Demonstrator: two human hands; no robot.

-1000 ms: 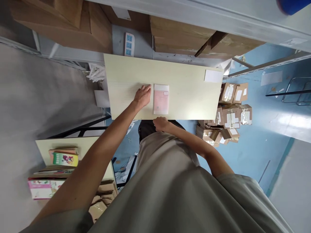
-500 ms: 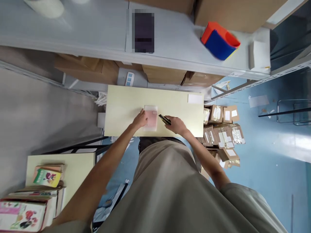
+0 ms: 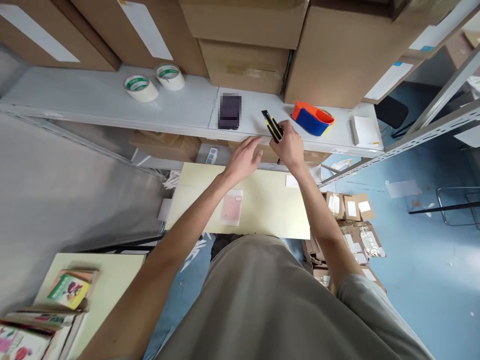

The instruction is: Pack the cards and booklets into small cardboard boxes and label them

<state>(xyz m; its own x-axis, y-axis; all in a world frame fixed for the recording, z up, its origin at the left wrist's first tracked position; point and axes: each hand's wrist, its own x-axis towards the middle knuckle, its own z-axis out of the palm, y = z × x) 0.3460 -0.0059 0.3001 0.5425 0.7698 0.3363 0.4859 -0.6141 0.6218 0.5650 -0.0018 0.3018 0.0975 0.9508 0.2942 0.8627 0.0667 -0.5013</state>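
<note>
My right hand [image 3: 290,146] is raised to the grey shelf [image 3: 187,112] and grips a black-and-yellow utility knife [image 3: 272,126], its tip over the shelf's front part. My left hand [image 3: 244,159] hovers just left of it, fingers stretched out and apart, holding nothing. Below both hands, a pink packet in a clear sleeve [image 3: 231,209] lies flat on the pale yellow table [image 3: 270,210], untouched.
On the shelf sit two tape rolls [image 3: 153,82], a dark blurred object [image 3: 229,111], an orange-and-blue tape dispenser [image 3: 312,119] and a white pad [image 3: 364,131], with cardboard boxes [image 3: 243,60] behind. Small taped parcels [image 3: 350,220] pile on the blue floor at right. Books [image 3: 67,290] lie on a side table at left.
Both hands rose from the table to the shelf. The right hand picked up the knife and carried it upward; the left hand left the pink packet. The camera tilted up.
</note>
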